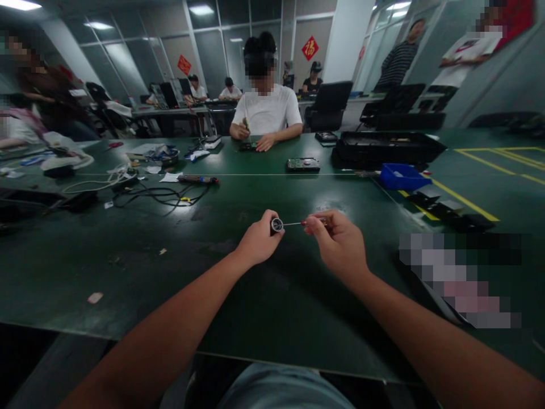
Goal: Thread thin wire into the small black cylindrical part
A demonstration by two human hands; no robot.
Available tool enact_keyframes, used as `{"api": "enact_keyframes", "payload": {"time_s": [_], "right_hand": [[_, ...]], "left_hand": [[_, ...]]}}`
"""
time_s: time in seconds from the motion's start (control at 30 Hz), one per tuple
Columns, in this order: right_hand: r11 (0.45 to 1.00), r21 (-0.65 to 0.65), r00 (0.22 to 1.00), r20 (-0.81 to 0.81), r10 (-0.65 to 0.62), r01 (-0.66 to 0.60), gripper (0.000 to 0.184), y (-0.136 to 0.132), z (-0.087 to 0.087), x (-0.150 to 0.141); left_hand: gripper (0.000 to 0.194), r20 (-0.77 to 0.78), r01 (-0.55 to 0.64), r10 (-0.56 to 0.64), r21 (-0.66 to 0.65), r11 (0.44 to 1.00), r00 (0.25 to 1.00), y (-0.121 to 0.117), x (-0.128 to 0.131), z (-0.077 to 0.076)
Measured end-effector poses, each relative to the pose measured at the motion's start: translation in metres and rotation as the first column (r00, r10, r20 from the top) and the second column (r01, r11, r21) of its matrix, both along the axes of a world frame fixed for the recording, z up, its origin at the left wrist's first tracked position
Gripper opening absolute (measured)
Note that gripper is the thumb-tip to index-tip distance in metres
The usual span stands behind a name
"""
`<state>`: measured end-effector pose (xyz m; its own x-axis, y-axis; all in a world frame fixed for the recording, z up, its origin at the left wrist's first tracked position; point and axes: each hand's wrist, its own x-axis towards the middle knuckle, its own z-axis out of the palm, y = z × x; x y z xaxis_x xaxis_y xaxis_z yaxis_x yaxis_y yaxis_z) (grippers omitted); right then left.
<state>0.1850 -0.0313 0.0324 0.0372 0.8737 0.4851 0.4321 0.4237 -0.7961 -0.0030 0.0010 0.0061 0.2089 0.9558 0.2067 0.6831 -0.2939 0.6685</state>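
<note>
Above the middle of the green table, my left hand (pixel 260 240) is closed round a small dark cylindrical part (pixel 276 225). Its round end with a pale metal rim faces me; the rest is hidden by my fingers. My right hand (pixel 340 241) grips a screwdriver (pixel 293 224) with a thin metal shaft and a red section near the handle. The shaft points left, and its tip meets the rim of the cylindrical part or lies just in front of it; I cannot tell which.
Across the table (pixel 140 267) a person in a white shirt works on a small device. A hard drive (pixel 303 165), a long black housing (pixel 385 149) and a blue bin (pixel 404 176) lie ahead and right. Black cables (pixel 164 194) and a pen-like tool (pixel 198 179) lie left.
</note>
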Motion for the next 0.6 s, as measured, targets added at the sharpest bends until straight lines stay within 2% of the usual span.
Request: {"api": "enact_keyframes", "payload": {"time_s": [0.3, 0.6], "right_hand": [[0.998, -0.010, 0.997, -0.030, -0.066, 0.066, 0.027, 0.0023, 0.0007, 0.0003], [0.993, 0.020, 0.988, 0.103, -0.117, 0.115, 0.032, 0.0022, 0.0032, 0.0017]], "left_hand": [[0.021, 0.000, 0.025, -0.025, -0.014, 1.000, 1.000, -0.0002, 0.0006, 0.0012], [0.024, -0.042, 0.036, -0.036, 0.002, 0.999, 0.998, 0.0008, 0.0004, -0.0008]]}}
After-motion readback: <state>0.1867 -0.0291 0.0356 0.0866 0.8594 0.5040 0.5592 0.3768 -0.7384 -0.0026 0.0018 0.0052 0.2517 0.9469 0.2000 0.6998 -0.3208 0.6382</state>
